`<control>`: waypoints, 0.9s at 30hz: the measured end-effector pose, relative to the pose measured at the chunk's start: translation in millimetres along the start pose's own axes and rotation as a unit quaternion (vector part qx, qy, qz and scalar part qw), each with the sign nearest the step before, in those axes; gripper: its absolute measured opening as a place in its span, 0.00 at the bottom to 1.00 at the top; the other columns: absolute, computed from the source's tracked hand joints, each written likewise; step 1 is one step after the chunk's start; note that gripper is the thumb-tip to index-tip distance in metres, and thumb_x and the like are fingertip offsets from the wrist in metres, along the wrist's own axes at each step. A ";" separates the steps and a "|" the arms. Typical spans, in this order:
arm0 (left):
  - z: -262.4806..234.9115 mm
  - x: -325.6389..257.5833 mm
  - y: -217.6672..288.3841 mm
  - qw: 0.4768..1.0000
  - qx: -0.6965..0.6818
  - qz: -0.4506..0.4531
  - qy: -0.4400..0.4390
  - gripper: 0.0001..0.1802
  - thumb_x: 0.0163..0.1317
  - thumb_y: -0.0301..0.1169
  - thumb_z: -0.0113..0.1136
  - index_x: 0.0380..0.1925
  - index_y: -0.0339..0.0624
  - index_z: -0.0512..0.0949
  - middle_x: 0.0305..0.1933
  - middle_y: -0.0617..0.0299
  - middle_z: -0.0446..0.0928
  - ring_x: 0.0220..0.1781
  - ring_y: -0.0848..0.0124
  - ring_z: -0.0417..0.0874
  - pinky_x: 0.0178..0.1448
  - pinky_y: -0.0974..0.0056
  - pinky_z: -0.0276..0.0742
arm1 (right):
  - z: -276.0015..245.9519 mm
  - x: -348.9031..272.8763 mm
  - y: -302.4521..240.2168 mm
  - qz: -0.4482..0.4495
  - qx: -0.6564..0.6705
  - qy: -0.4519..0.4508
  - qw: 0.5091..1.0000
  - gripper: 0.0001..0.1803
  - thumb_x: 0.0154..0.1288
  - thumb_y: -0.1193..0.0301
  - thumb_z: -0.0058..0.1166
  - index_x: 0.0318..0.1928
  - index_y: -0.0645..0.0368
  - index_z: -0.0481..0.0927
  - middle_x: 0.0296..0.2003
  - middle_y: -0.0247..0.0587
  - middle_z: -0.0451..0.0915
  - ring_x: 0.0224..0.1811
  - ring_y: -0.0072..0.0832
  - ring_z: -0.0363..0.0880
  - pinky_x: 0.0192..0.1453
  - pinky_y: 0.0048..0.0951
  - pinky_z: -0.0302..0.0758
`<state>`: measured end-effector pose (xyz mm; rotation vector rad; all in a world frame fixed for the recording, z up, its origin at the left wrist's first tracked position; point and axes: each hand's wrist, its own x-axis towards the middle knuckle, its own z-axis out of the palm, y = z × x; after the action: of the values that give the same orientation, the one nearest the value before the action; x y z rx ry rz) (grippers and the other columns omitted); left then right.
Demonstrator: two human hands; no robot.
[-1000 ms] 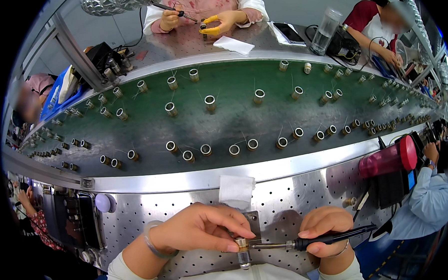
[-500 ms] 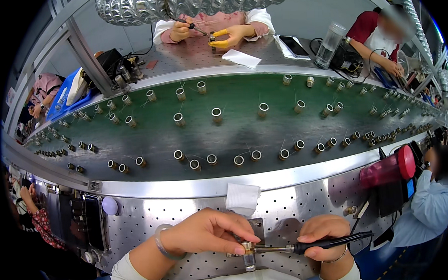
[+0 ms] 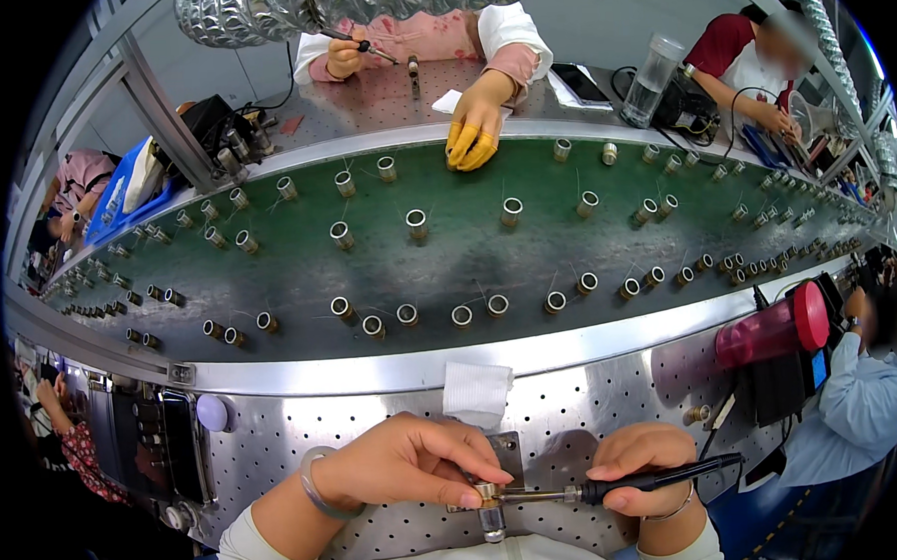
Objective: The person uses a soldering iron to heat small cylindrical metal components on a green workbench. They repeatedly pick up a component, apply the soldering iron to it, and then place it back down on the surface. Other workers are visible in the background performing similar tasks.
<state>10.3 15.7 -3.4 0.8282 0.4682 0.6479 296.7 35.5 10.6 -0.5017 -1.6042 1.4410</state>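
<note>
Steel perforated bench (image 3: 275,438) along the near edge, both hands low in the view.

Since a second ago: view tipped downward a little; hands kept much the same pose, the iron's tip stayed at the part throughout. Judged: one joint being worked without a break, not yet released. Across the belt, co-worker's yellow-gloved hand (image 3: 477,129) moved from the far bench down onto the belt edge.

Left hand (image 3: 402,467) palm down, wrist from the lower left, bracelet (image 3: 317,486) on it; thumb and forefinger pinched together on a small brass-topped cylindrical part (image 3: 491,508), held upright just above the bench at the bottom centre. Remaining fingers curled over it.

Right hand (image 3: 642,467) closed round the black grip of a soldering iron (image 3: 618,486), shaft lying nearly level, pointing left, metal tip touching the top of the part. Cable end trailing off to the right.

Folded white cloth (image 3: 476,391) just beyond the hands, against the belt's rim. Green conveyor belt (image 3: 468,259) past that, carrying rows of small metal cylinders (image 3: 416,221), upright, well apart from one another. Red lidded bottle (image 3: 771,331) on its side to the right. Other workers seated around; ribbed foil duct (image 3: 356,4) overhead.
</note>
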 end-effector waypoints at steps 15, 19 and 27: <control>-14.4 -11.6 29.8 0.973 0.119 0.089 0.179 0.15 0.57 0.19 0.64 0.46 0.35 0.81 0.48 0.61 0.77 0.50 0.73 0.78 0.53 0.69 0.76 | 0.8 -17.2 5.8 0.008 0.092 0.132 0.987 0.11 0.46 0.76 0.67 0.29 0.70 0.81 0.24 0.51 0.81 0.21 0.35 0.80 0.28 0.30 0.76; -84.5 -48.5 64.1 0.647 0.529 0.203 0.510 0.14 0.50 0.17 0.64 0.38 0.40 0.81 0.43 0.61 0.75 0.38 0.74 0.80 0.41 0.70 0.83 | 3.2 -15.3 13.6 -0.009 0.072 0.151 0.986 0.17 0.52 0.70 0.72 0.29 0.69 0.76 0.18 0.44 0.76 0.14 0.26 0.73 0.18 0.22 0.71; -202.2 -155.9 92.5 0.384 0.653 0.061 0.650 0.15 0.44 0.20 0.64 0.36 0.40 0.79 0.38 0.56 0.76 0.39 0.58 0.78 0.42 0.59 0.75 | 4.6 -15.5 13.4 0.020 0.065 0.155 0.986 0.18 0.51 0.69 0.71 0.30 0.67 0.75 0.20 0.46 0.77 0.16 0.26 0.74 0.20 0.22 0.72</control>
<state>-256.2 60.7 -29.9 1.7189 2.7009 0.9330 297.5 23.9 -6.9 -0.6507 -1.2514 1.4097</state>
